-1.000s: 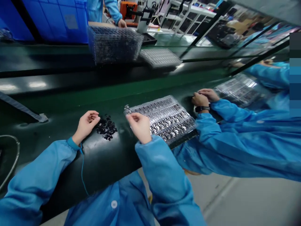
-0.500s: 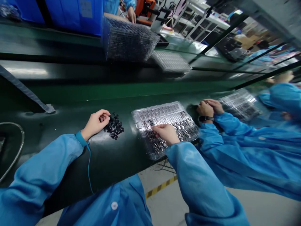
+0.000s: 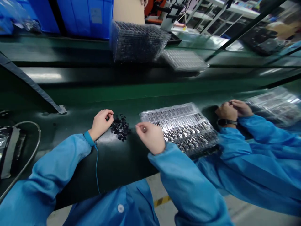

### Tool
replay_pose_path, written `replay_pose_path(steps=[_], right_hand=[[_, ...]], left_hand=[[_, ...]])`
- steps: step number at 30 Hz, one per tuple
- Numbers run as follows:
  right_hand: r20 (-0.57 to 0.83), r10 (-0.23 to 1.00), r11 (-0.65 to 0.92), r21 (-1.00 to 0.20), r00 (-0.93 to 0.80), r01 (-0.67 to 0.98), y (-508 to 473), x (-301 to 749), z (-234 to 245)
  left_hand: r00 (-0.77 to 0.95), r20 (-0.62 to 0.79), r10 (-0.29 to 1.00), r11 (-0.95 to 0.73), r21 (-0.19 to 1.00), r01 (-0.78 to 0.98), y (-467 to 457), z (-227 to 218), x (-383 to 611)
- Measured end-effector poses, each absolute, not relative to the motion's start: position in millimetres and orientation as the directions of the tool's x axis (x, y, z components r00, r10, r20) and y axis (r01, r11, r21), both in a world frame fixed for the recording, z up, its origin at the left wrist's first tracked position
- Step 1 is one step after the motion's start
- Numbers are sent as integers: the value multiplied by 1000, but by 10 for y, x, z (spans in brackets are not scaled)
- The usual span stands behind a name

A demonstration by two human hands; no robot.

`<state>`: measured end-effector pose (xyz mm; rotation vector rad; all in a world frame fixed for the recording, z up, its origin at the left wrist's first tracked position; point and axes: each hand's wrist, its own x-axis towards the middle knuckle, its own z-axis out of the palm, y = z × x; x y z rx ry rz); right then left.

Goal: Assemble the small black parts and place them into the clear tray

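My left hand (image 3: 102,123), with a blue wrist strap, is closed in a pinch at the left edge of a pile of small black flat pieces (image 3: 121,128). Whatever its fingertips hold is too small to make out. Between that pile and a clear plastic tray (image 3: 169,110) is my right hand (image 3: 150,135), closed with thumb and fingers together. A tiny shiny spot shows among its fingers, but I cannot name it. The tray lies on the dark green bench, with small metallic parts in rows of its compartments; my right hand covers its left front corner.
A co-worker's hands (image 3: 231,111) work just right of the tray, near another clear tray (image 3: 275,103). On the shelf above are a tall stack of clear trays (image 3: 138,42), a lower stack (image 3: 185,59) and blue bins (image 3: 80,17). A wrapped post (image 3: 33,83) and cable (image 3: 37,138) stand at left.
My right hand has come off the tray's compartments and moved left towards the black pile. My left hand stays pinched beside the pile. The whole view has shifted slightly.
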<state>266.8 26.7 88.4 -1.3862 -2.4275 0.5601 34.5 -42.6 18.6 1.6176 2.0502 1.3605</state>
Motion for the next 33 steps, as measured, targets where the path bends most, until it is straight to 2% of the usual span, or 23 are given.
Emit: replay_pose_path(steps=[6, 10, 15, 23, 26, 31, 33], right_hand=[[23, 888, 422, -440, -459, 793, 444, 1925, 550], [12, 898, 410, -385, -440, 827, 504, 1784, 537], [-48, 863, 459, -339, -503, 821, 539, 1747, 518], [-1, 806, 532, -440, -592, 724, 552, 1842, 398], [23, 810, 530, -457, -586, 714, 519, 1874, 363], [22, 792, 547, -471, -611, 692, 497, 1886, 305], [38, 782, 559, -484, -622, 674, 508, 1892, 290]], left_hand=[[-342, 335, 878, 12, 699, 715, -393, 144, 317], [-339, 322, 884, 13, 707, 707, -391, 119, 307], [-340, 311, 888, 27, 702, 711, -390, 118, 298], [-333, 242, 911, 82, 687, 722, -407, 159, 286], [-296, 207, 933, 104, 632, 768, -410, 166, 277], [-100, 166, 981, 12, 461, 887, -444, 145, 323], [-75, 140, 987, 2, 458, 889, -434, 110, 354]])
